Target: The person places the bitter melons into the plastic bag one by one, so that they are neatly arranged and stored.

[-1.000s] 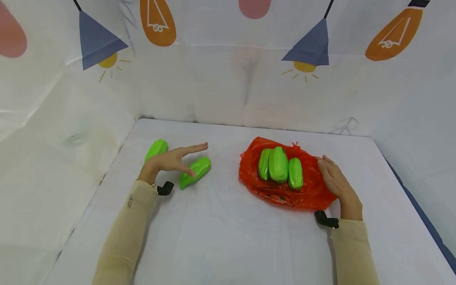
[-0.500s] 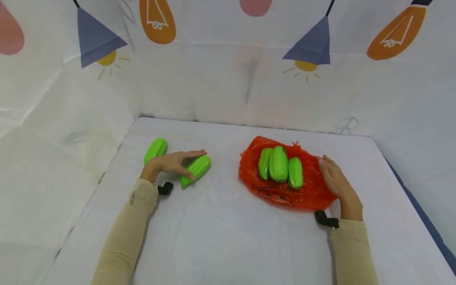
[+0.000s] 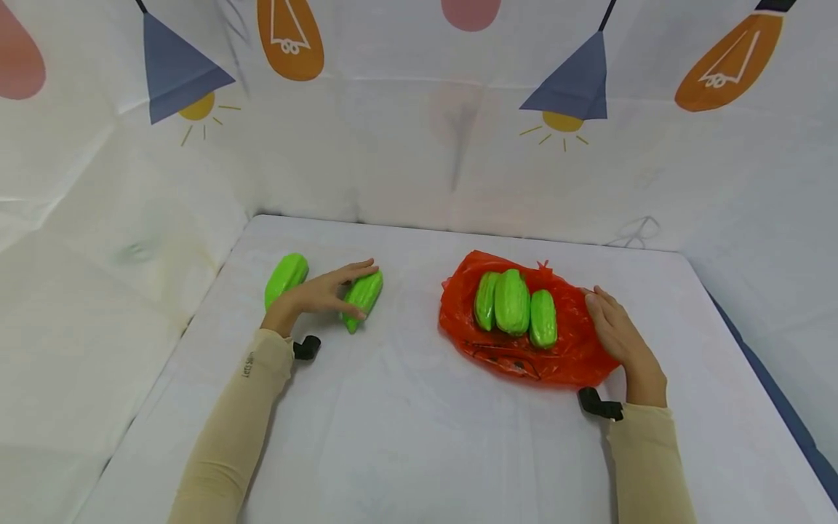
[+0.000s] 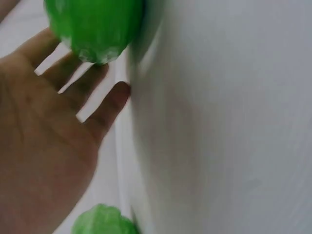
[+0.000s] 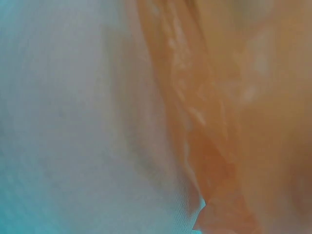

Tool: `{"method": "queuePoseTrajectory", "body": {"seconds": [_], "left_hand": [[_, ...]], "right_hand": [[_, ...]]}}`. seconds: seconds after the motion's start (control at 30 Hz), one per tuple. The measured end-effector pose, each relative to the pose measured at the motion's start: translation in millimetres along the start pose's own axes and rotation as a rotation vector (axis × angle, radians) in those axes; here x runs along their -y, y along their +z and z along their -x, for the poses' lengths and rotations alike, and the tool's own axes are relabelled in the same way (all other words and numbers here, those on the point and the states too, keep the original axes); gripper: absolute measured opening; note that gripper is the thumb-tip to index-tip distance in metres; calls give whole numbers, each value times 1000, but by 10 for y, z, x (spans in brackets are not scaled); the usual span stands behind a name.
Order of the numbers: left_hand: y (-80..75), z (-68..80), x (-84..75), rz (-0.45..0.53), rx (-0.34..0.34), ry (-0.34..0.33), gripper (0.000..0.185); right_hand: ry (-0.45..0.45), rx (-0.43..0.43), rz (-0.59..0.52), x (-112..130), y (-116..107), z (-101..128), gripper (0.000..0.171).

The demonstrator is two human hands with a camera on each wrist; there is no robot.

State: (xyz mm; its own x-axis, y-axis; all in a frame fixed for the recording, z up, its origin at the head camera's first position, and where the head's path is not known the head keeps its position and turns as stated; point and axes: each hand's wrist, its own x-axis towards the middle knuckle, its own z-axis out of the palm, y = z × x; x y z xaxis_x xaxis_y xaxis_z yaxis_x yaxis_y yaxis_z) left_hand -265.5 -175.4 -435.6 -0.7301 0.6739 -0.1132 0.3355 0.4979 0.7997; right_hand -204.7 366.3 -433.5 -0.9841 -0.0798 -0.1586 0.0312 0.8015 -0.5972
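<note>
Around a green squash point(image 3: 364, 292), the left grip point(image 3: 322, 292) pinches — spread wide.

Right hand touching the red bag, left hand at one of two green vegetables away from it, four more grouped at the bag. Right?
Not four: the head view shows three green vegetables grouped at the red bag. The rest holds: right hand touching the bag, left hand at one of two others.

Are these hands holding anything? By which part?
Left hand grips a green gourd, fingers at its wide end, thumb near the narrow; right hand rests against the red bag.
</note>
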Motion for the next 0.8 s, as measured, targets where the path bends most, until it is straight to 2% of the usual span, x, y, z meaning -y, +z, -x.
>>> {"method": "queuePoseTrajectory", "body": {"seconds": [0.13,0.23,0.47,0.63,0.8], "left_hand": [[-17,47,-18,-28,33,-19,111],[-19,49,-31,-43,38,-27,116],[-11,27,-40,-76,22,-34,115],[-57,79,-100,-48,-16,-35,112],[-117,112,-187,-17,-27,10,109]], "right_hand": [[-2,-3,9,10,-4,-4,67],[5,-3,14,11,-3,-6,67],[10,2,-5,-10,16,4,68],[0,2,-9,-19,25,7,67],[-26,-9,-1,-22,20,1,65]]}}
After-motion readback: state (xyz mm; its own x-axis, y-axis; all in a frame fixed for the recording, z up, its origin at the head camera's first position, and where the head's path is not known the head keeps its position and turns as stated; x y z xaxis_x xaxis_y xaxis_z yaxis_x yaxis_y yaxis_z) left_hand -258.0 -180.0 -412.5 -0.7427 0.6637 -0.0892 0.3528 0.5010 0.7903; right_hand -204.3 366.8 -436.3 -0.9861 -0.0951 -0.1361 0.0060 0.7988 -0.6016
